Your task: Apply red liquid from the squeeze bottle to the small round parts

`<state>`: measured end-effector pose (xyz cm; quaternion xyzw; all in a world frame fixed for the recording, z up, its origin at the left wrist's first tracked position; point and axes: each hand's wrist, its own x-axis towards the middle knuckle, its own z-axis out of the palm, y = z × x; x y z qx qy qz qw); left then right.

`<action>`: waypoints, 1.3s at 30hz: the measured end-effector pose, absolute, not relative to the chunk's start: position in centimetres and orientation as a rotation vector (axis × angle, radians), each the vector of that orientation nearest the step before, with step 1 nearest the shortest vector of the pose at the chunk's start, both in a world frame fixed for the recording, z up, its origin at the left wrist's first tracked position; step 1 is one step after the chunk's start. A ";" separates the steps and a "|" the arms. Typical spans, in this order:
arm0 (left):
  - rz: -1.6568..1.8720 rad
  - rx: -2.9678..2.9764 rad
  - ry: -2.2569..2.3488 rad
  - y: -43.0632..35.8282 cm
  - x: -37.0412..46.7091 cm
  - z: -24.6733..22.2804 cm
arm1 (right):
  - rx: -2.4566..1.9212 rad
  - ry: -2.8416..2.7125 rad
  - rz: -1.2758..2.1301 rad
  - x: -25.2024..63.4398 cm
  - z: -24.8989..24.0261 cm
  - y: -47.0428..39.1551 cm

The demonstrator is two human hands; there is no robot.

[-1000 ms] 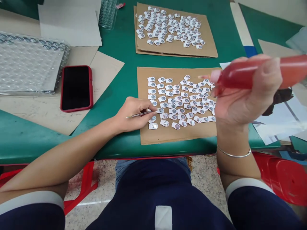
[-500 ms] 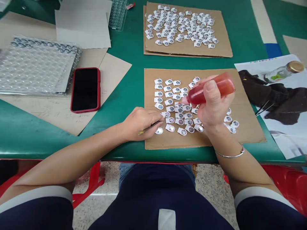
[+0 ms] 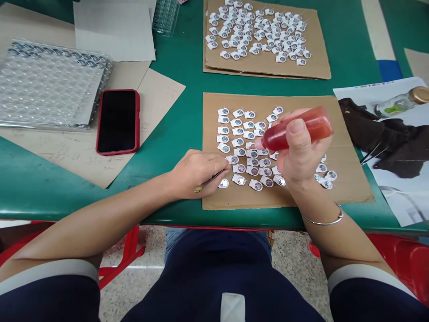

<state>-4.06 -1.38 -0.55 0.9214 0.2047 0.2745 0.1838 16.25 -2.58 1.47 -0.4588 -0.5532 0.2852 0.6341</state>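
Observation:
My right hand is wrapped round a squeeze bottle of red liquid, tilted with its nozzle down to the left over small white round-ended pieces. These lie in rough rows on a brown cardboard sheet; my right hand hides some of them. At the sheet's left edge rests my left hand, its fingers closed on a thin dark tool with a yellowish end, perhaps tweezers or a brush. Its fingertips are beside one white piece; whether they touch it I cannot tell.
Behind lies more stacked cardboard covered with similar pieces. To the left are a red-cased phone and clear bubbled plastic trays on card. At the right, a capped glass jar and dark cloth lie on a printed sheet.
The view has shifted slightly, so the far cardboard sits a little higher. Both hands keep nearly the same pose, the bottle's nozzle still over the middle rows.

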 end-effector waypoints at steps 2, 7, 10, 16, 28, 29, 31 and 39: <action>0.768 2.603 0.580 -1.4 -4.1 -0.5 | -1.082 -1.258 0.659 16.2 1.5 -2.6; 0.739 2.594 0.561 -1.4 -4.1 -0.5 | -1.061 -1.240 0.670 16.1 1.4 -2.6; 0.722 2.586 0.540 -1.5 -4.1 -0.5 | -1.042 -1.236 0.663 16.1 1.2 -2.6; 0.648 2.668 0.574 -1.6 -4.1 -0.3 | -1.145 -1.302 0.645 16.2 0.7 -2.6; 0.507 3.058 0.408 -3.2 -3.0 0.1 | -1.263 -1.488 0.580 15.5 -0.7 -2.7; 0.527 3.099 0.392 -3.5 -2.8 0.1 | -1.273 -1.507 0.582 15.5 -0.7 -2.8; 0.556 3.185 0.376 -3.9 -2.6 0.1 | -1.298 -1.527 0.558 15.4 -0.8 -2.8; 0.586 3.286 0.355 -4.2 -2.3 -0.1 | -1.346 -1.586 0.477 15.4 -0.9 -2.7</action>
